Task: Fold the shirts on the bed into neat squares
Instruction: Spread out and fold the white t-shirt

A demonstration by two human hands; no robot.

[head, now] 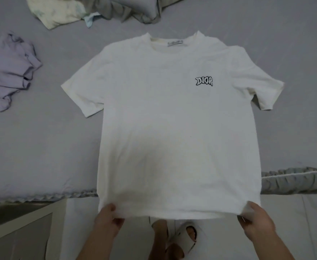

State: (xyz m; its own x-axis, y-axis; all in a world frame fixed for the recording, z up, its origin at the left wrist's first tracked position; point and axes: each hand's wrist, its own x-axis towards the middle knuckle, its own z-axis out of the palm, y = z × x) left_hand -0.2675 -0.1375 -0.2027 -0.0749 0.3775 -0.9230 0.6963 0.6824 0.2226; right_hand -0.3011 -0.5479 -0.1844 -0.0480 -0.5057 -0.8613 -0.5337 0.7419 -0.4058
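On the far left we see a light purple shirt (7, 72) lying all crumpled on the grey bed (47, 139). It is well apart from the big white shirt. A bit further right, at the top edge, there is a pale yellow cloth (56, 12) in a heap, with a grey pillow (135, 8) beside it.

Low down on the left, past the bed's edge, we see a white cabinet (19, 229).

Next comes our left hand (108, 217). Its fingers are curled round the bottom left corner of the white shirt (172, 128) and hold it tight.

The white shirt lies flat and face up in the middle of the bed. Its neck points away from us, and both short sleeves stick out to the sides. Its bottom part hangs over the bed's edge toward us. A small black and white logo (204, 81) sits on the chest, on the right side.

Under the shirt's bottom edge we see 2 feet in light slippers (187, 235) on the floor.

Last comes our right hand (255, 220). Its fingers pinch the bottom right corner of the white shirt.
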